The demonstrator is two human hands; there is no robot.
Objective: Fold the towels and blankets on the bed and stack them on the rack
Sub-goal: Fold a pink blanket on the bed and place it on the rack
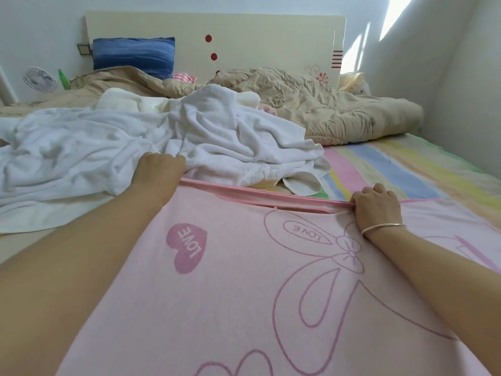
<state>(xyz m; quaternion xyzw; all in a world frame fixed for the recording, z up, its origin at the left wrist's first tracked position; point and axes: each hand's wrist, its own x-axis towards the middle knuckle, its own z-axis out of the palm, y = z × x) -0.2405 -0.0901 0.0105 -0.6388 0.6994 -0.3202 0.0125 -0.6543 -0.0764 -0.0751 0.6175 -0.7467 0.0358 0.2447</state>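
Pink towel (244, 289) flat; left hand (158, 172), right hand (377, 210) grip clenched on far hem.

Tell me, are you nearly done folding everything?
Not nearly. No finished stack shows. In hand: the pink blanket lies spread flat, its far edge held by the left grip and right grip. Still to do: the white towels and beige quilt lie crumpled, and the rack is out of view.
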